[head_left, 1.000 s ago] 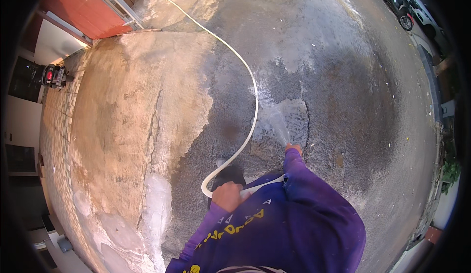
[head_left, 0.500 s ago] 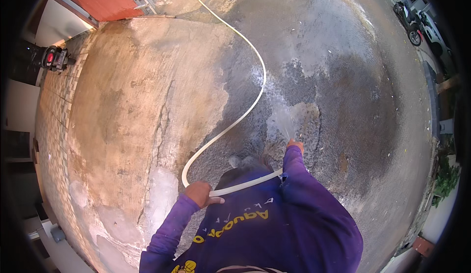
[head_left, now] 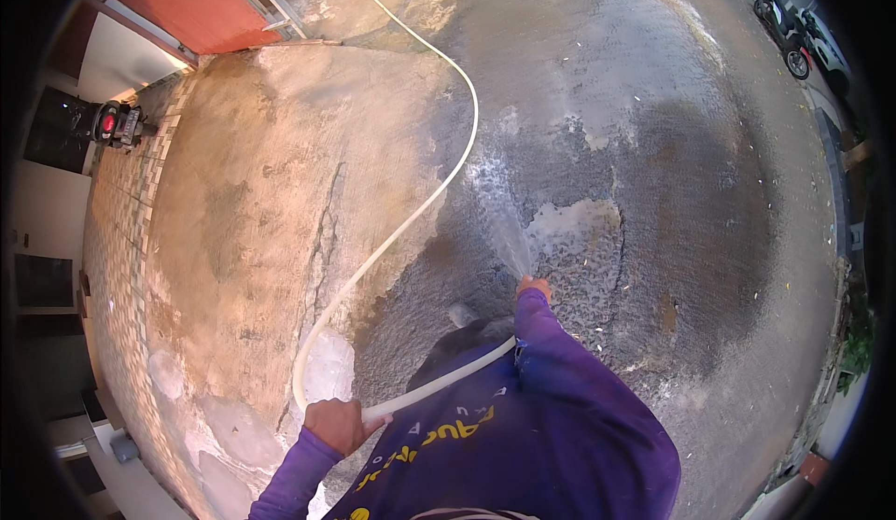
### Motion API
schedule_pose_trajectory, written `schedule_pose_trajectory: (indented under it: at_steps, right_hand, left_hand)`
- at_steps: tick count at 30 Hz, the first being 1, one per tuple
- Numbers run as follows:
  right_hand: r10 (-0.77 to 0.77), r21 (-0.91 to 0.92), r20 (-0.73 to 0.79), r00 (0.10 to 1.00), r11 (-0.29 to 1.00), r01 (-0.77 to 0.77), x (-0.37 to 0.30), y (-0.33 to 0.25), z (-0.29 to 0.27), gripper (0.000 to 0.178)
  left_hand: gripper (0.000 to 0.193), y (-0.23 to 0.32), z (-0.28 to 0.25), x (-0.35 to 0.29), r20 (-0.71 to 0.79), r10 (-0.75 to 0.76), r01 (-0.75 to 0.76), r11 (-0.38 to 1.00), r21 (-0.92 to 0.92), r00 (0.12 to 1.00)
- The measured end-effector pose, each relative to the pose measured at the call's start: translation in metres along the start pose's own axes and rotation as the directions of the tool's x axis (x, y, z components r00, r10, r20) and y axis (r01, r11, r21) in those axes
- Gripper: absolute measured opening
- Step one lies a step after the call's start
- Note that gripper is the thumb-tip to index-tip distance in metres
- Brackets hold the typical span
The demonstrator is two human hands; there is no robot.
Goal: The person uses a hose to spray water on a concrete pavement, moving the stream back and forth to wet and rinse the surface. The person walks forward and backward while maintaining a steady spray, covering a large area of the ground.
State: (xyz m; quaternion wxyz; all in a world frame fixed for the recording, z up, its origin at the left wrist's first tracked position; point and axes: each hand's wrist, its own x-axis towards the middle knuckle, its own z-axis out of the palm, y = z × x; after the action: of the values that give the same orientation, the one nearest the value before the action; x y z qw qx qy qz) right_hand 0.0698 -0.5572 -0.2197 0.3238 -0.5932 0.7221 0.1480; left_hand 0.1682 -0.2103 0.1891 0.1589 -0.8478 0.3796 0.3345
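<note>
A pale cream hose runs from the far ground in a long S-bend, loops round at my lower left and crosses in front of my torso. My left hand is wrapped round it at that loop. Farther forward and to the right, my right hand is closed at the hose's outlet end. That end is mostly hidden by the hand and the purple sleeve. Out of it a fanned jet of water shoots forward and slightly left, splashing onto the dark wet concrete.
Dry, cracked tan concrete lies to the left, edged by a tiled strip. A motorcycle stands at the far left near a red panel. Another motorcycle is parked at the far right, and green plants grow along the right edge.
My left hand has moved left and down, pulling the hose loop with it. My right hand has shifted left and slightly down, and the water jet lands farther left.
</note>
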Motion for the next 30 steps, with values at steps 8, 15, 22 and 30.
schedule_pose_trajectory:
  at_steps: [8,15,22,30]
  right_hand:
    - [-0.013,0.138,0.219,0.976,0.99,-0.018,-0.036,0.004,0.058,0.055]
    - [-0.074,0.007,0.192,0.979,0.997,0.074,-0.044,0.024,0.052,0.053]
    - [-0.052,-0.035,0.081,0.995,0.998,0.055,-0.075,0.015,0.101,0.055]
    - [-0.089,0.038,0.017,0.996,0.995,0.088,-0.137,-0.016,0.195,0.044]
  left_hand:
    - [0.065,0.03,0.061,-0.068,0.161,-0.245,0.24,0.97,0.047,0.956]
    - [0.056,-0.021,0.138,-0.05,0.269,-0.266,0.287,0.957,-0.042,0.926]
    - [0.072,-0.115,0.17,-0.026,0.282,-0.105,0.157,0.973,-0.168,0.954]
    - [0.068,-0.213,0.166,-0.053,0.198,-0.104,0.141,0.972,-0.187,0.975]
